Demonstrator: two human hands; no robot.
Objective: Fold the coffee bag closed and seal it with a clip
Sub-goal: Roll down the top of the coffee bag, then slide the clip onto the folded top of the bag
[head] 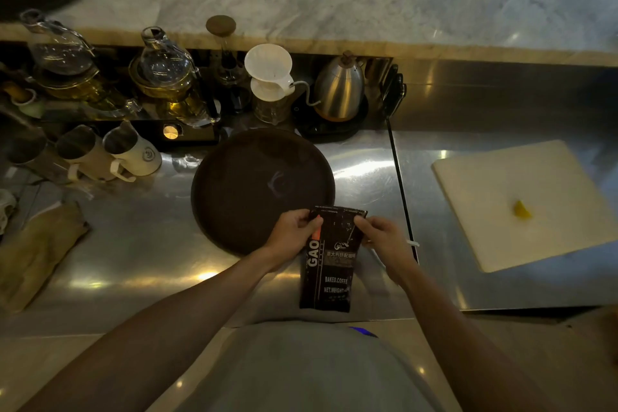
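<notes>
Both hands (337,237) grip coffee bag (329,264) printed "GAO", "BAKED.COFFEE".

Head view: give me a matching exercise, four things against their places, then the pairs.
Things:
1. black printed coffee bag
2. round dark brown tray
3. small yellow piece
4. steel gooseneck kettle

Places:
A. on the white cutting board
B. held at its top by both hands
C. on a black base at the back
D. flat on the steel counter, beyond the bag

Pairs: 1-B, 2-D, 3-A, 4-C
</notes>
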